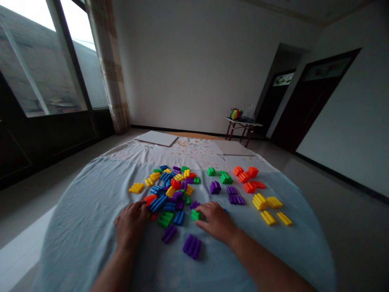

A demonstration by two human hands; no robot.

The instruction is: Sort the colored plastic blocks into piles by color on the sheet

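Observation:
Toward the left, my left hand [133, 223] rests on the cloth at the edge of a mixed pile of plastic blocks [165, 190]. Its fingers are loosely bent, and the fingertips meet an orange-red block [150, 199] without gripping it. My right hand [216, 222] has its thumb and fingers closed around a small green block [196, 215]. Just beyond those fingers lies a purple block [194, 205]. Nearer to me are a larger purple block [192, 246] and another purple block [169, 233]. A green ribbed block [165, 219] and a blue block [179, 218] lie between my hands.
Right of the pile, blocks lie grouped by colour: green [225, 177], purple [215, 187], orange-red [243, 177] and yellow [259, 201]. A pale cloth [91, 227] covers the round table. Two flat boards [156, 138] lie at its far side. A small side table [243, 122] stands behind.

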